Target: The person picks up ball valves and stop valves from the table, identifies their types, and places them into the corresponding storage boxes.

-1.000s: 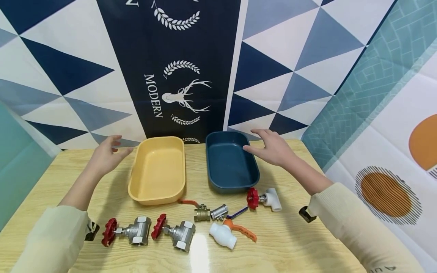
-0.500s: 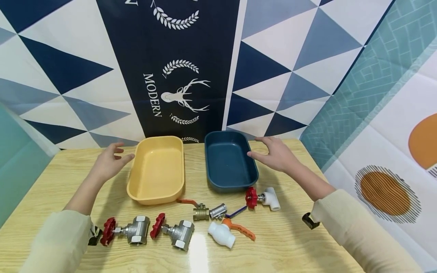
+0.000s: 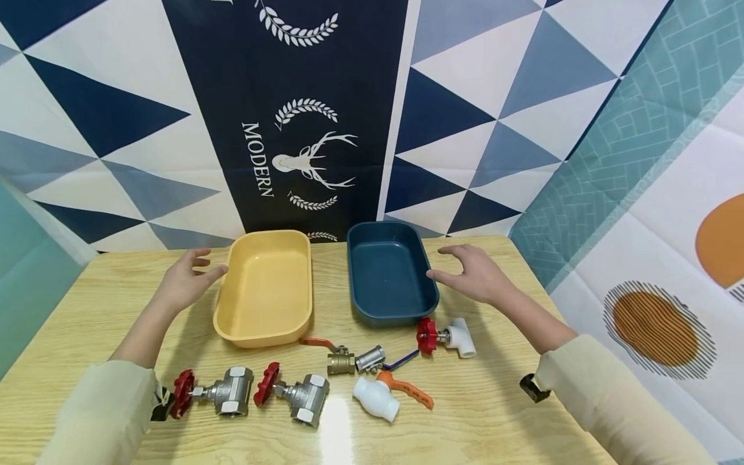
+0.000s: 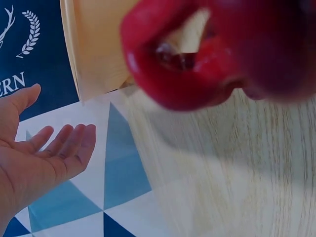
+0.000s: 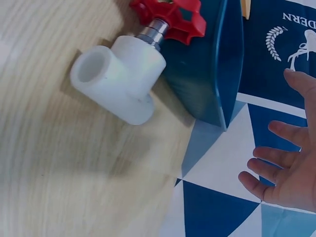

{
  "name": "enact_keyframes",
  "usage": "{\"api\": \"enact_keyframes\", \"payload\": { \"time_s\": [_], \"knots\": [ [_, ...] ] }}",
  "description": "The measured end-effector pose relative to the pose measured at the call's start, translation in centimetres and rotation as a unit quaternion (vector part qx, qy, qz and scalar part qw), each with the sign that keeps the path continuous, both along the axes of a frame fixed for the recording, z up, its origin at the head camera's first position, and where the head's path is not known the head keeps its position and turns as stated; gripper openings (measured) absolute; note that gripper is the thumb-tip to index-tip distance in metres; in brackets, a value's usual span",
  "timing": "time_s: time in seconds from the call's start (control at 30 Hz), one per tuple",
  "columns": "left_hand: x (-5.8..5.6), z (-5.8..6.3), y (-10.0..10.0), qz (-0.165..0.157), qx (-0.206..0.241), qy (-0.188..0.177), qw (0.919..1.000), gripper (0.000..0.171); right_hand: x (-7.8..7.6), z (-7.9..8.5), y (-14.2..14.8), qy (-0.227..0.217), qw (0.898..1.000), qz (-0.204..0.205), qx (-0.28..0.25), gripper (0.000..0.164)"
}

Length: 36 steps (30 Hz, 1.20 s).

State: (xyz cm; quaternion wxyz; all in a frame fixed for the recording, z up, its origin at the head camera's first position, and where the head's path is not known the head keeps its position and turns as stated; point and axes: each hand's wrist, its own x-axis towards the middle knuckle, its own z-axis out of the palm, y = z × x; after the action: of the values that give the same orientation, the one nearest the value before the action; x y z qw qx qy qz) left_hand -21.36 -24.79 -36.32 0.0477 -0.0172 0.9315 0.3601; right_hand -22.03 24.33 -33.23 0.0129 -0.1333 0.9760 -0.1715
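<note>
My left hand [image 3: 188, 279] hovers at the left side of a yellow plastic tub [image 3: 264, 290], fingers relaxed and holding nothing. On the other side, my right hand [image 3: 475, 276] hangs beside a dark blue tub [image 3: 388, 278], thumb near its right rim, also holding nothing. Both tubs are bare inside. Close below the right hand lies a white plastic tee valve [image 5: 116, 79] with a red handwheel [image 5: 170, 19]. Nearest my left wrist are two steel gate valves, a left one [image 3: 232, 392] and a right one [image 3: 309, 398]; a red handwheel [image 4: 168, 74] looms blurred in the left wrist view.
Between the tubs and the table's front lie a brass ball valve [image 3: 341, 363] with a red lever, a steel valve [image 3: 370, 359] by a blue lever, and a white ball valve [image 3: 376, 398] with an orange handle. A patterned wall covering [image 3: 316, 84] rises behind the wooden table [image 3: 465, 413].
My right hand has drifted right and slightly toward me, from over the blue tub's rim to outside it. The left hand has lowered slightly. The valves and tubs stay in place.
</note>
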Motion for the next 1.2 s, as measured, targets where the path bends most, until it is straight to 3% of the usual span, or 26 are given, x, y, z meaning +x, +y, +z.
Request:
{"api": "enact_keyframes", "payload": {
  "time_s": [0.43,0.83,1.2],
  "knots": [
    [0.2,-0.5,0.1,-0.004,0.019,-0.021,0.9996,0.079,0.9,-1.7,1.2,-0.012,1.0,0.001,-0.008,0.071],
    [0.4,-0.7,0.2,-0.01,0.071,-0.048,0.9963,0.078,2.4,-3.6,2.7,-0.045,0.998,0.021,-0.04,0.064],
    [1.0,-0.9,0.1,0.002,0.121,-0.113,0.9861,0.081,4.0,-5.2,3.7,-0.075,0.994,0.057,-0.049,0.061]
  ]
}}
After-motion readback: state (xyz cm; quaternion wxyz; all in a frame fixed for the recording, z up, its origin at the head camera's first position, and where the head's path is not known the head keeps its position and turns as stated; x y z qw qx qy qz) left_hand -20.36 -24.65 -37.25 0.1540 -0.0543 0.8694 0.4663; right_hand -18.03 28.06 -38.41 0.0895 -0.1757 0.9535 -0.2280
